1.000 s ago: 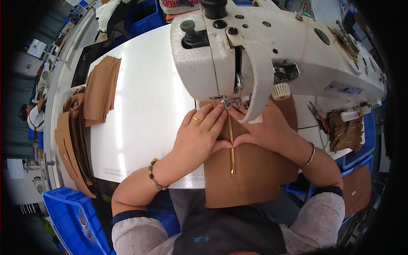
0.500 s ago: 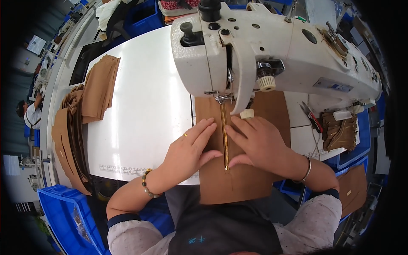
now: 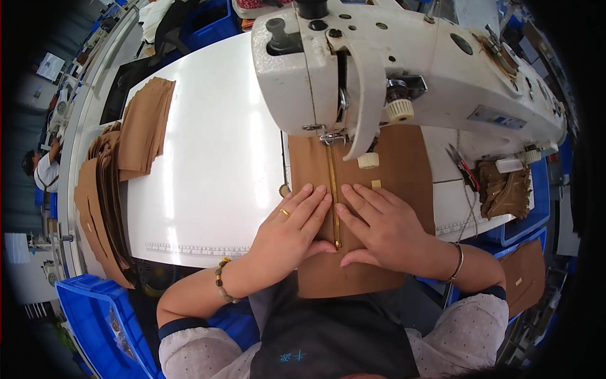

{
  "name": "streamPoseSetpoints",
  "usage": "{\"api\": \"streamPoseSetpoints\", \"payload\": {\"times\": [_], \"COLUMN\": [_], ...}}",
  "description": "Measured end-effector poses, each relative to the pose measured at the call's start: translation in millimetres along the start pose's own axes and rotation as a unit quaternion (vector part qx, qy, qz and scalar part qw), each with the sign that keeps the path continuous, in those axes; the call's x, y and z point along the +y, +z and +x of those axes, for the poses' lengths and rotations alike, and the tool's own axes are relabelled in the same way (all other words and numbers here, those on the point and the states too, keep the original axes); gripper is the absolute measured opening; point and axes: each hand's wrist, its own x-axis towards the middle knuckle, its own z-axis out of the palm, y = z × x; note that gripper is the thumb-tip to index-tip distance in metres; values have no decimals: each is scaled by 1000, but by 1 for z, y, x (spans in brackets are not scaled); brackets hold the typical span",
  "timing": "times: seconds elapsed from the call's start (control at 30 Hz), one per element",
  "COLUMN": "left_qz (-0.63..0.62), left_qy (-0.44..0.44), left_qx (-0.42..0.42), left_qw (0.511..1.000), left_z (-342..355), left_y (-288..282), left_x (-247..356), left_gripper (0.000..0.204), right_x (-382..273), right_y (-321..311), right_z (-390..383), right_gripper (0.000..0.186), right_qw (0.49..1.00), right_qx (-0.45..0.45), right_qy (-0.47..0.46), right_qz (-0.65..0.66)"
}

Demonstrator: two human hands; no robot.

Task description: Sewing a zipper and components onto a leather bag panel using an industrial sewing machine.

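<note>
A brown fabric panel [image 3: 404,155] lies under the presser foot [image 3: 332,137] of a white sewing machine [image 3: 404,47]. A gold-toothed zipper [image 3: 335,189] runs down the panel from the foot toward me. My left hand [image 3: 293,224] lies on the fabric left of the zipper, fingers stretched forward, thumb reaching its near end. Flat on the right side, my right hand [image 3: 382,221] has its fingers spread and its thumb near the zipper's end. A small pale tag [image 3: 376,184] shows on the fabric just beyond the right fingers.
Stacked brown fabric pieces [image 3: 104,208] stand at the table's left edge, with a second pile [image 3: 146,126] behind. Red-handled snips [image 3: 464,169] and a bundle of brown pieces [image 3: 505,189] lie at the right. A blue bin [image 3: 104,316] is at lower left. A co-worker [image 3: 45,169] sits far left.
Both hands have shifted slightly on the fabric, the right one a little toward me. The pale tag beyond the right fingers now shows. The panel stays under the presser foot.
</note>
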Motion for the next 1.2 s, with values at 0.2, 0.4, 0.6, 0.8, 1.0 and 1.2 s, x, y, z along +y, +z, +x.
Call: {"api": "streamPoseSetpoints", "payload": {"times": [0.2, 0.4, 0.6, 0.8, 1.0, 1.2], "left_qz": [57, 84, 77, 64, -6, -46], "left_qy": [15, 9, 9, 17, -6, -9], "left_qx": [-23, -25, -15, 16, 36, 76], "left_qw": [998, 996, 997, 998, 999, 996], "left_z": [4, 16, 33, 49, 56, 54], "left_y": [-6, -5, -5, -5, -2, 0], "left_x": [0, -12, -28, -42, -51, -56], "left_gripper": [79, 81, 80, 77, 70, 57], "right_x": [0, 12, 30, 49, 57, 62], "right_y": [-1, 2, 3, 8, 10, 14], "right_z": [2, 11, 22, 35, 42, 38], "right_gripper": [84, 88, 89, 85, 82, 76], "right_qw": [1000, 1000, 1000, 998, 996, 998], "right_qx": [-7, 3, 12, 51, 86, 66], "right_qy": [-4, 10, 11, -7, 5, 9], "right_qz": [-10, -6, 2, -20, 5, -17]}}
